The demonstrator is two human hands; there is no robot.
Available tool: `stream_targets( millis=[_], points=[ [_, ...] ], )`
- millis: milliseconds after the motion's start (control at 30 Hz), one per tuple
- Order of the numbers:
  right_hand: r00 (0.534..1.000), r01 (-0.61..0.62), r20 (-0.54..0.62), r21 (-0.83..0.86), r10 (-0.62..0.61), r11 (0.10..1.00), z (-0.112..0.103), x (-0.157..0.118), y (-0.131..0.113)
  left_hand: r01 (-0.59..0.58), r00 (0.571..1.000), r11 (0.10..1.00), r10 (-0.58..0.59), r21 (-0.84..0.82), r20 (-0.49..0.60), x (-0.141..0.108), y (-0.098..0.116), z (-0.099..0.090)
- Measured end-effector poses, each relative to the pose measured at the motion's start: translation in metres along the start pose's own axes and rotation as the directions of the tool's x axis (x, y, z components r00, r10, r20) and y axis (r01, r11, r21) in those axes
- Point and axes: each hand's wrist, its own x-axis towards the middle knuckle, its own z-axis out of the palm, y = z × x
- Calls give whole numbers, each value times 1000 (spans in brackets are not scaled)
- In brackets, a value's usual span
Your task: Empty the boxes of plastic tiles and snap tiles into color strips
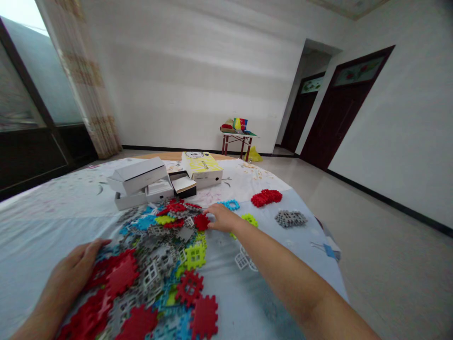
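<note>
A heap of plastic interlocking building pieces (163, 255) in red, grey, blue and lime green spreads across the table in front of me. My right hand (223, 218) reaches over its far right side, with thumb and fingers closed on the edge of a red square building piece (201, 222). Along the heap's left edge lies my left hand (76, 267), fingers stretched out beside red pieces (122, 274); its fingertips partly blend into the heap. Closer to me are a red windowed piece (190, 288) and a solid red piece (205, 317).
Sorted groups sit right: red pieces (266, 198), grey pieces (290, 218), a blue piece (231, 204), lime pieces (249, 219) and white frames (242, 259) by my forearm. White boxes (138, 177) and a yellow-white box (202, 169) stand behind the heap. A small table (237, 135) stands near the wall.
</note>
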Motion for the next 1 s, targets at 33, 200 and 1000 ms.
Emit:
stream_targets(
  millis=[33, 200, 1000],
  points=[
    [999, 33, 16, 0, -33, 999, 4, 2, -4, 17, 1000, 1000, -16, -14, 20, 0, 1, 0],
    [997, 75, 6, 21, -75, 997, 16, 1, -9, 67, 996, 990, -58, -126, 71, 0, 1, 0],
    [970, -230, -87, -44, 226, 972, 6, -42, -17, 35, 998, 990, -28, -139, 53, -2, 9, -1]
  ],
)
